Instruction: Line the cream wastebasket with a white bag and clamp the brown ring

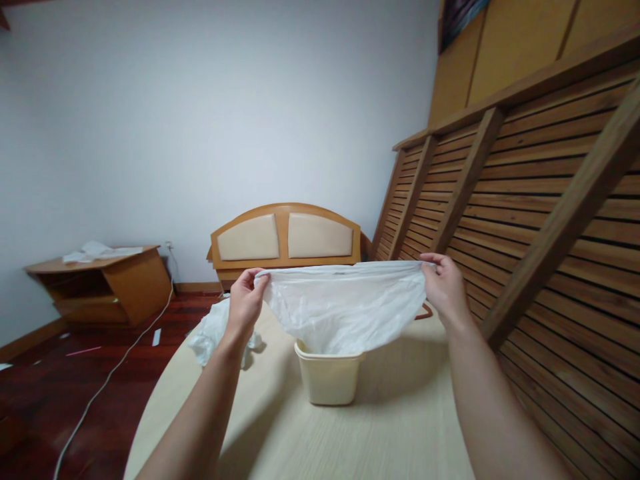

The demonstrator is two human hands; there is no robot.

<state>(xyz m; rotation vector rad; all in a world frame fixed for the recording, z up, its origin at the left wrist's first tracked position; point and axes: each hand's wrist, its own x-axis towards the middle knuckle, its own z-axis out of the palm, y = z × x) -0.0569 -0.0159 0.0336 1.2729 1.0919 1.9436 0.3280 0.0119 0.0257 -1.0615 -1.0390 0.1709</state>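
A thin white plastic bag (345,303) is stretched wide between my two hands, its top edge nearly level. My left hand (249,297) pinches the bag's left corner, and my right hand (443,287) pinches the right corner. Below it a small cream bin (330,380) stands upright on the pale round table (400,433). The bag's lower middle hangs down at the bin's mouth and hides its far rim; whether any of it reaches inside cannot be made out.
Crumpled white plastic (213,333) lies on the table's left side. Behind my right hand is part of a brown hanger-like object (425,312). A slatted wooden frame (550,220) leans at the right. A white cable (117,373) crosses the floor.
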